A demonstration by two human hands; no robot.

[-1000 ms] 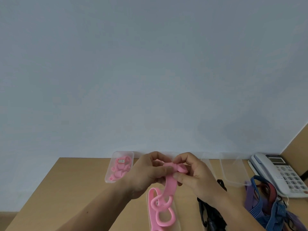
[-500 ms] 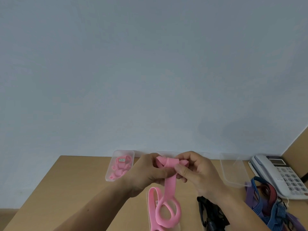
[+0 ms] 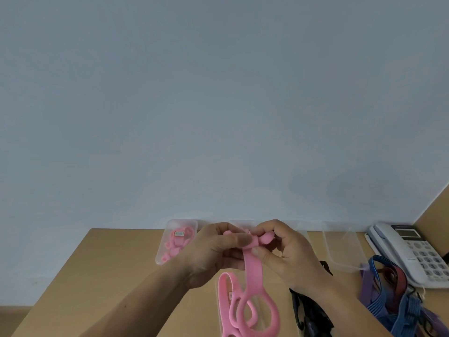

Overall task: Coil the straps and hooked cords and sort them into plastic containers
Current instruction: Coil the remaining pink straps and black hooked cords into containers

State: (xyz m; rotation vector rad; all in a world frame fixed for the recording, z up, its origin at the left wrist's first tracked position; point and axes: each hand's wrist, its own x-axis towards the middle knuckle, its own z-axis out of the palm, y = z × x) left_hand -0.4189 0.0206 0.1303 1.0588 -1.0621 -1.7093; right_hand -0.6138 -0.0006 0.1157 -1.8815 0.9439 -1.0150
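The tan wooden counter (image 3: 109, 276) bore a clear plastic container (image 3: 162, 254) of pink pieces. Above it the left hand (image 3: 213, 254) and right hand (image 3: 292, 254) met, both pinching the seemingly rolled top of a flat pink rubbery strap (image 3: 252, 266), whose loops hung down.

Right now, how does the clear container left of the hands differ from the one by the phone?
The left container holds coiled pink straps, one bearing a white label; the container by the phone looks empty. Nothing crowds the left container's near end; blue and purple cords lie at the near corner of the container by the phone. Both are clear, oblong plastic, at the back of the desk.
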